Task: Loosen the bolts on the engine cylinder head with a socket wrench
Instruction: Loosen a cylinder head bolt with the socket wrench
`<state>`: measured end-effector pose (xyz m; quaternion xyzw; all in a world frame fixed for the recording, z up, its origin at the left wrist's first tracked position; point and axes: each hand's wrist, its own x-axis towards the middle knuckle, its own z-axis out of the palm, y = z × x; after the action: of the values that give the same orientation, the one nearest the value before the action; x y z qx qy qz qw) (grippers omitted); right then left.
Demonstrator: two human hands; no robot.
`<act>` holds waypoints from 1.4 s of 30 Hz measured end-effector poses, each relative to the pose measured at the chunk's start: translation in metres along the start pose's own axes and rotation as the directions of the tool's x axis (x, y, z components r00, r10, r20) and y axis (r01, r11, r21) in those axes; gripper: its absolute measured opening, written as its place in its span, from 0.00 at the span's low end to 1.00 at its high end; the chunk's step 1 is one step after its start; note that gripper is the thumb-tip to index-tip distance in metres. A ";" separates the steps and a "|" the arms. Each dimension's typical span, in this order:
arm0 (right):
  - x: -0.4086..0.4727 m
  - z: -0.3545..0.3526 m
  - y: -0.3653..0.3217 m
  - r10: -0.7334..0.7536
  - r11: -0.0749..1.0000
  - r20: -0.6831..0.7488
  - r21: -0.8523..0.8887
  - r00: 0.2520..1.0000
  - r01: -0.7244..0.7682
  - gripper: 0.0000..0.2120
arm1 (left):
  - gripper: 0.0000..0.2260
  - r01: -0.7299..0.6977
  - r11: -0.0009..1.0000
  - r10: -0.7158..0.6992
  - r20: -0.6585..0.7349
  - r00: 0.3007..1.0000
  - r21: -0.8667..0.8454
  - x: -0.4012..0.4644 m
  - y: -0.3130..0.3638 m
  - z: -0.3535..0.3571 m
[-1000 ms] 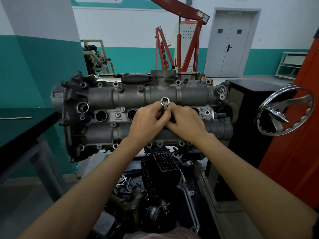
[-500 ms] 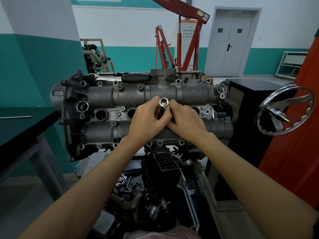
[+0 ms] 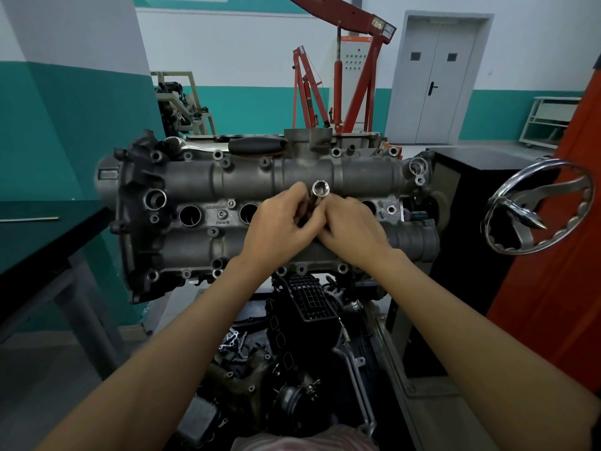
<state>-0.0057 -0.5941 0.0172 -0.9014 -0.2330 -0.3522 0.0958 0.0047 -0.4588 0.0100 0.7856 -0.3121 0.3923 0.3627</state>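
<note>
Over cylinder head (image 3: pixel 357 174) centre, my left hand (image 3: pixel 279 227) and right hand (image 3: pixel 353 229) together, fingers curled gripping upright socket (image 3: pixel 320 189).

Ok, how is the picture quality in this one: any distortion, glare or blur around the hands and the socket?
Head view: wide-angle bending shows at the edges, the door frame leans. Lighting is even and soft, with bright glints on the socket rim and the chrome handwheel. Left hand and right hand are sharp, no motion blur; the gap between their fingers is in shadow.
</note>
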 end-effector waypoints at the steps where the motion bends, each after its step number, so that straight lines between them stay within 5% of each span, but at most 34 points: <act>1: 0.000 0.000 0.000 -0.001 1.000 0.002 0.004 1.000 0.001 0.11 | 0.15 0.004 1.000 -0.004 0.005 1.000 0.005 0.000 0.000 0.000; 11: -0.001 0.001 0.001 0.045 0.999 -0.005 0.022 0.999 -0.045 0.11 | 0.22 0.020 1.000 -0.020 0.000 1.000 -0.019 -0.001 -0.001 0.000; 22: 0.000 0.001 0.001 0.012 1.000 -0.024 0.029 1.000 -0.012 0.13 | 0.11 0.023 0.999 -0.024 -0.035 0.999 -0.023 0.000 -0.002 0.000; 29: 0.000 -0.001 0.000 0.039 0.999 0.003 0.008 0.999 -0.039 0.12 | 0.19 -0.020 0.999 0.017 -0.058 0.998 -0.046 0.000 -0.004 0.002; 42: 0.001 0.002 0.002 0.023 0.999 -0.005 0.035 1.000 -0.023 0.14 | 0.12 0.004 1.000 -0.006 -0.075 0.997 -0.031 0.000 -0.001 0.002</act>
<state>-0.0031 -0.5951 0.0164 -0.9013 -0.2285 -0.3492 0.1162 0.0063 -0.4601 0.0090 0.7653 -0.3023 0.4158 0.3874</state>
